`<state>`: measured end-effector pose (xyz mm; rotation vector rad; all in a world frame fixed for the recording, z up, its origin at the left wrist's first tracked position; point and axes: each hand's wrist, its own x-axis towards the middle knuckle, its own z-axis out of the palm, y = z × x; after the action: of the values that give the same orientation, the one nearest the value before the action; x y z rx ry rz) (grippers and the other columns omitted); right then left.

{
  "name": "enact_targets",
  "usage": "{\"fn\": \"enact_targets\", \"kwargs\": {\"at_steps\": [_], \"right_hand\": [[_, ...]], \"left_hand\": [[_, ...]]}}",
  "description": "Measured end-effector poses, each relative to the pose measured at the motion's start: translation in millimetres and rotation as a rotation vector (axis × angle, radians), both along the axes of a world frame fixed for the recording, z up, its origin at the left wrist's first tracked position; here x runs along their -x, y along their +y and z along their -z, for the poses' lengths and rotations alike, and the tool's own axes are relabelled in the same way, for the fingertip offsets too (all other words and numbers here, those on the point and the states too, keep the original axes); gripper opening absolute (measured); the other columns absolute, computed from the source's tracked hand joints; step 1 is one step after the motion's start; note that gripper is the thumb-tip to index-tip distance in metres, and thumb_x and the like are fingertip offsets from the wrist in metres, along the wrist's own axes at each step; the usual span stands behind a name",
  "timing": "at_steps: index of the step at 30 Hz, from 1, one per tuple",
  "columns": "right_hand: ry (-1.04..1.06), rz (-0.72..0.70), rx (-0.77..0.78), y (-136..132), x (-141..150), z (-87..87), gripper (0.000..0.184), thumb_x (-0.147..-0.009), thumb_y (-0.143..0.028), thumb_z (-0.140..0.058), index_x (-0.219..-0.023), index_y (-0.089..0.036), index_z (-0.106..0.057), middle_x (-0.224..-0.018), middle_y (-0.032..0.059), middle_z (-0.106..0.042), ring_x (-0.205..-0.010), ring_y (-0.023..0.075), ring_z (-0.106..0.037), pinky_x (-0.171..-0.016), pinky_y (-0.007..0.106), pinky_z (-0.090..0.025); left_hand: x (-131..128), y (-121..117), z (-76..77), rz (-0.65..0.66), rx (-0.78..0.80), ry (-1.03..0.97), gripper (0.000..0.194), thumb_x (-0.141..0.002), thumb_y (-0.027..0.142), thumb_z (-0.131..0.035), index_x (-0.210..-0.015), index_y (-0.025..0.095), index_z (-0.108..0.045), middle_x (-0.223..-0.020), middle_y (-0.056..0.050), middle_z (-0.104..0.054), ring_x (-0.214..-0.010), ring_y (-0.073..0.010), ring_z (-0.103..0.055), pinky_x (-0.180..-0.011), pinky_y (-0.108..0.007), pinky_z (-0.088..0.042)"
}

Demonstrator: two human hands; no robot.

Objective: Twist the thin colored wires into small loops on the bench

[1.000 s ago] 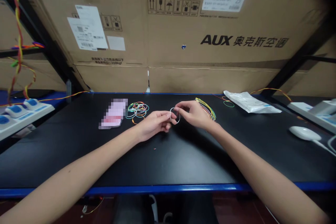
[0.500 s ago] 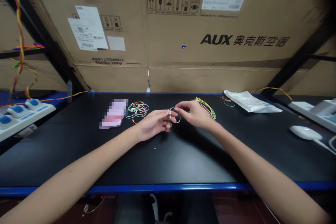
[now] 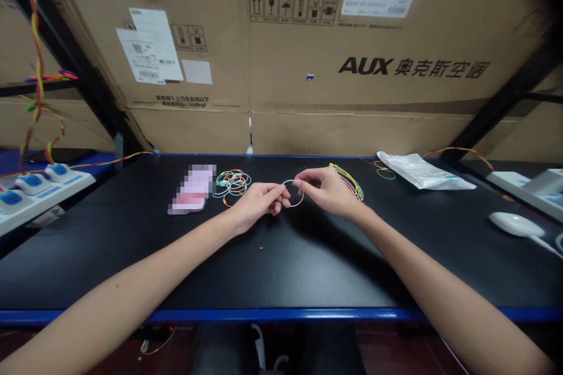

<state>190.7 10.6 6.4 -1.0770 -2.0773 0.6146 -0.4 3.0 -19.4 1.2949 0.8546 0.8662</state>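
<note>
A thin white wire (image 3: 301, 201), bent into a ring, is held between both hands above the black tabletop (image 3: 290, 269). My left hand (image 3: 259, 202) pinches it on the left side, its fingers closed. On the upper right of the ring, my right hand (image 3: 328, 187) grips the wire between thumb and fingertips. Left of my left hand lies a tangle of coloured wire loops (image 3: 231, 183). Beyond my right hand is a bundle of yellow, green and red wires (image 3: 349, 179), partly hidden by that hand.
A blurred-out pinkish flat object (image 3: 191, 190) lies at the left. White power strips stand at the left (image 3: 48, 193) and right (image 3: 528, 190). A white plastic bag (image 3: 422, 170) and a white mouse-like device (image 3: 515, 224) lie on the right. A large cardboard box (image 3: 281, 88) backs the table.
The wire ring looks wider and rounder now. My left fingers have closed more on it and shifted slightly left. The view has moved a little.
</note>
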Motion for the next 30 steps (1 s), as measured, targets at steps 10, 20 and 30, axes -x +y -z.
{"fn": "enact_targets", "kwargs": {"at_steps": [10, 20, 30], "right_hand": [[-0.024, 0.075, -0.071, 6, -2, 4.4, 0.02, -0.084, -0.028, -0.052, -0.077, -0.017, -0.068, -0.064, 0.0006, -0.064, -0.057, 0.0125, -0.053, -0.054, 0.024, -0.038], [0.329, 0.066, 0.145, 13, 0, 7.1, 0.019, -0.083, -0.034, -0.055, -0.081, -0.016, -0.06, -0.065, 0.0006, -0.059, -0.053, 0.013, -0.059, -0.053, 0.025, -0.047], [0.337, 0.116, 0.275, 19, -3, 10.4, 0.019, -0.082, -0.033, -0.057, -0.084, -0.016, -0.063, -0.063, -0.002, -0.054, -0.043, 0.0082, -0.051, -0.043, 0.021, -0.042]], "left_hand": [[3, 5, 0.0, 0.095, 0.105, -0.044, 0.025, -0.085, 0.039, -0.058, -0.081, 0.014, -0.058, -0.069, 0.0, -0.059, -0.055, -0.0087, -0.057, -0.058, -0.024, -0.041], [6, 8, -10.1, -0.089, -0.076, 0.144, 0.045, -0.089, 0.055, -0.044, -0.103, 0.015, -0.057, -0.087, -0.009, -0.067, -0.056, -0.0145, -0.066, -0.049, -0.023, -0.043], [9, 5, 10.0, -0.084, -0.789, 0.669, 0.036, -0.094, 0.044, -0.037, -0.108, 0.019, -0.057, -0.104, -0.008, -0.064, -0.097, -0.0213, -0.061, -0.087, -0.038, -0.047]]}}
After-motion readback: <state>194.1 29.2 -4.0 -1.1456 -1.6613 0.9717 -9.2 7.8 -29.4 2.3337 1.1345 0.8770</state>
